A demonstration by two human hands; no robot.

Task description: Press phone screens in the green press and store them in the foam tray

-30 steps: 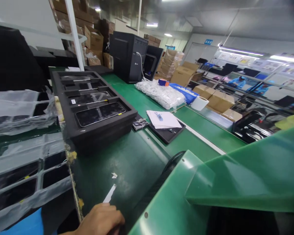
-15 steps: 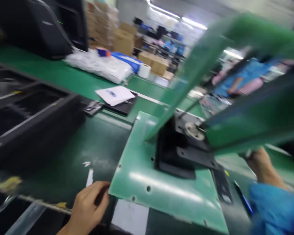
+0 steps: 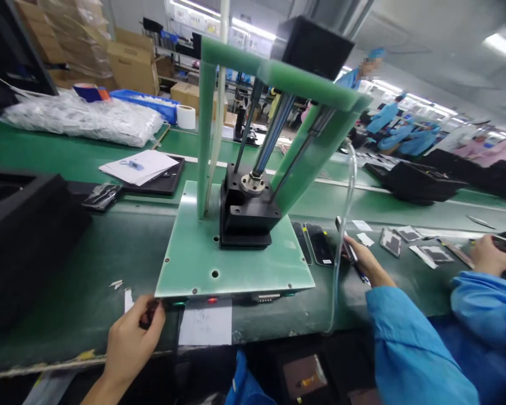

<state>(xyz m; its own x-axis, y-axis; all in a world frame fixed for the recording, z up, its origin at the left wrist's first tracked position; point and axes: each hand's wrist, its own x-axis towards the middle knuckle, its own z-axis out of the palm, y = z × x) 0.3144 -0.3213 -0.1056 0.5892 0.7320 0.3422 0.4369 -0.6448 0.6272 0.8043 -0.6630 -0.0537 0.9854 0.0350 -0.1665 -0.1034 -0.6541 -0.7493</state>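
A green press fixture (image 3: pixel 202 264) with a black block (image 3: pixel 247 216) and steel rods stands on the green belt in front of me. My left hand (image 3: pixel 130 340) is curled against its front left corner, fingertips on the dark edge beside a green light (image 3: pixel 179 304). My right hand (image 3: pixel 362 260), in a blue sleeve, lies to the right of the fixture, closed on a thin dark item I cannot name. Two black phone screens (image 3: pixel 318 243) lie just left of that hand. A clear hose (image 3: pixel 341 236) hangs between fixture and hand.
A black foam tray (image 3: pixel 21 236) fills the left. Papers on a dark tablet (image 3: pixel 141 167), a bag of white parts (image 3: pixel 84 121) and cardboard boxes (image 3: pixel 132 64) lie behind. At the right, a co-worker's hand (image 3: pixel 489 254) is among small screens (image 3: pixel 390 242); people in blue stand farther back.
The view has swung right, off the foam trays and onto the fixture. My left hand stays at the fixture's front left corner. My right hand has come into view beside the phone screens.
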